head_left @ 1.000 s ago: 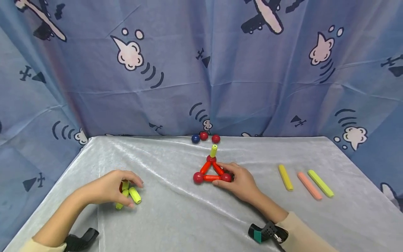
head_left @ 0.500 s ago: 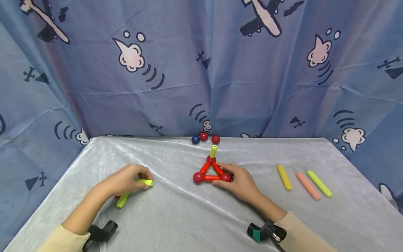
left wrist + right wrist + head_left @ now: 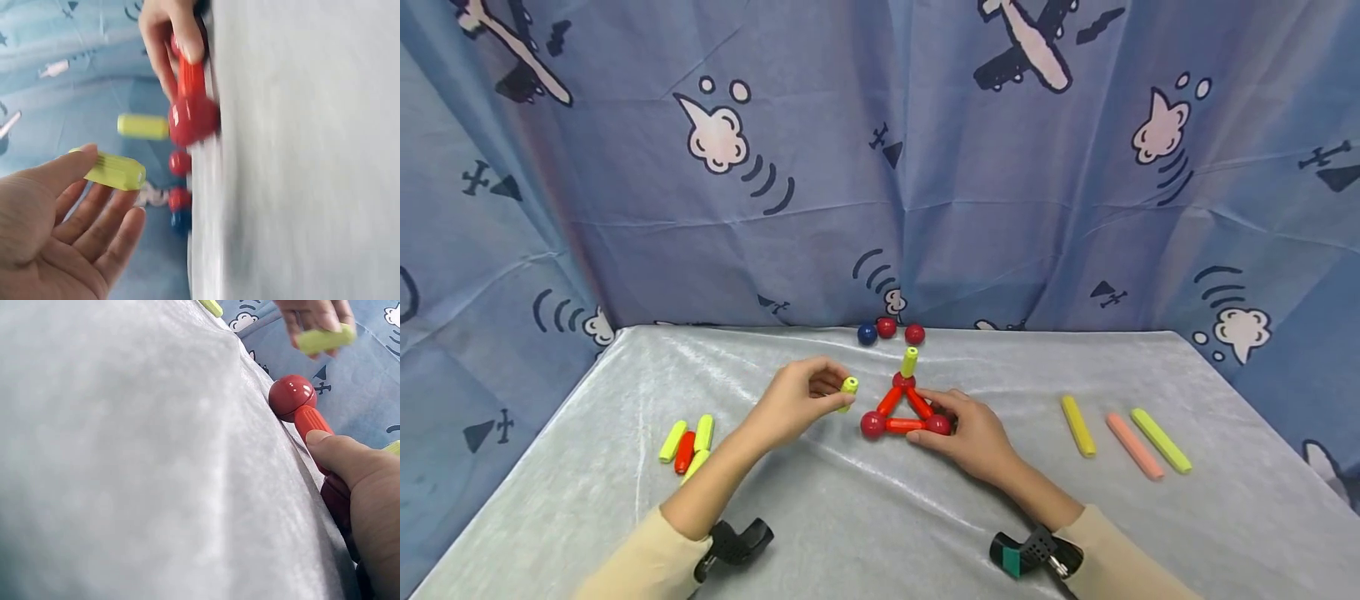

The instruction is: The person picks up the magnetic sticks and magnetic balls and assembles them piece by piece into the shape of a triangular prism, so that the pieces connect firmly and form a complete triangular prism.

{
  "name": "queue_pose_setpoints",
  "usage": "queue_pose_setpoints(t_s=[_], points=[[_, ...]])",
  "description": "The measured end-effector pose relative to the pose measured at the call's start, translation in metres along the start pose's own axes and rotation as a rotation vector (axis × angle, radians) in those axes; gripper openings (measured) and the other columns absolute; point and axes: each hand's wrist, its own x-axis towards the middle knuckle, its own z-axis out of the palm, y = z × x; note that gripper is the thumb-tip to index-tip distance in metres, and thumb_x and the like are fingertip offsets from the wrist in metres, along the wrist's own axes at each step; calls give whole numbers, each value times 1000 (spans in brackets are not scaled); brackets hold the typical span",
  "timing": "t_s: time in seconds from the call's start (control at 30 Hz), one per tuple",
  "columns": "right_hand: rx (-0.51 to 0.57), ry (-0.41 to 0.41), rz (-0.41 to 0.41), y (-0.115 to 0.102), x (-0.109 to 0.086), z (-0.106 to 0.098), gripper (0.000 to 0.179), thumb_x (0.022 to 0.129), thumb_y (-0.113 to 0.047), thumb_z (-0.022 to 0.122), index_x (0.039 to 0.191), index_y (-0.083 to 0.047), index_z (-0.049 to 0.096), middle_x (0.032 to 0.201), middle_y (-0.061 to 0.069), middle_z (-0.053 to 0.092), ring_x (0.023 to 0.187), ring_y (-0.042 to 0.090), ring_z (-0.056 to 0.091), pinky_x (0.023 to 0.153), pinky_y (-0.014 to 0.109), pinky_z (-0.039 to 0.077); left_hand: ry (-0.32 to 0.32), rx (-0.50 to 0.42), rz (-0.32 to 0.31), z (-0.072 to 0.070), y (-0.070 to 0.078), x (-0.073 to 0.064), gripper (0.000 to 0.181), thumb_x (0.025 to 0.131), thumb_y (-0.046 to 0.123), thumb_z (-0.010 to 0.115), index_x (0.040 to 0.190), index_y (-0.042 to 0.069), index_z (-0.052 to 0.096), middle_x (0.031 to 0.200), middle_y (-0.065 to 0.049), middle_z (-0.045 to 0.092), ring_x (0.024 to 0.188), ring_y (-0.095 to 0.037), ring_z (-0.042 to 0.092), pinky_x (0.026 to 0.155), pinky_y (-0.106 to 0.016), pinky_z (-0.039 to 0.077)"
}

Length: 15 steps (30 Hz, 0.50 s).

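Left hand: the left hand [image 3: 796, 402] is raised just left of the triangle, pinching a short yellow-green rod [image 3: 848, 388] between thumb and fingertips; held by its rear part, so the front end stays free.
Right hand: the right hand [image 3: 972, 431] rests on the table [image 3: 880, 517], thumb and fingers curled round the triangle's near right corner, apparently to hold the frame steady.
Triangle frame: a red triangle [image 3: 903, 411] of three red rods and three red balls lies flat at the table's middle; its left ball [image 3: 872, 424] is not held.
Upright rod: a second yellow-green rod [image 3: 909, 362] stands on the far ball, tilted slightly.
Loose short rods: three yellow-green and one red piece [image 3: 687, 442] lie together at the left, well apart from the frame.
Loose long rods: a yellow rod [image 3: 1078, 425], a pink rod [image 3: 1134, 445] and a green rod [image 3: 1161, 439] lie side by side at the right.
Spare balls: one blue and two red balls [image 3: 890, 332] sit at the table's far edge, against the curtain [image 3: 880, 167].
Head view only: the whole layout and both stocks of rods.
Left wrist view only: the open palm, with the rod [image 3: 112, 170] gripped under the thumb [image 3: 59, 172], fingers loosely spread below.
Right wrist view only: the thumb [image 3: 340, 459] pressing on a red rod [image 3: 312, 428] next to the ball [image 3: 292, 395].
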Motion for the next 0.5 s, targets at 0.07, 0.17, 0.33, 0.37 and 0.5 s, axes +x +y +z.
queue_pose_setpoints(t_s=[0.07,0.17,0.33,0.37,0.5], points=[[9,1,-1,0,-1,0,64,77,-44,87,134,-21,67,111,-1,73,89,11,59,74,25,45,-12,-51,19,11,5,4,21,88,9,77,108,4,70,101,-9,75,91,-16,71,84,-29,59],[17,-4,4,0,-1,1,64,76,-44,87,133,-21,67,112,-1,73,90,10,60,75,24,46,-23,-97,30,24,6,6,22,88,7,77,108,2,69,102,-11,74,91,-16,71,83,-25,59],[13,-1,6,-1,-1,1,65,76,-46,86,133,-21,68,108,-1,73,84,9,56,71,21,41,-10,-136,9,33,1,6,22,87,5,77,107,2,69,103,-11,73,92,-18,72,81,-23,60],[8,3,5,-1,0,1,64,76,-46,86,133,-21,68,108,-1,73,84,9,56,71,21,41,-11,-143,14,34,0,7,23,87,4,77,107,2,68,104,-12,73,92,-19,73,81,-24,60],[6,15,-6,-2,0,1,64,76,-45,86,132,-20,68,108,0,73,84,9,56,71,22,41,-41,-98,42,37,-6,8,30,84,7,81,110,2,67,103,-10,73,94,-19,72,84,-30,60]])
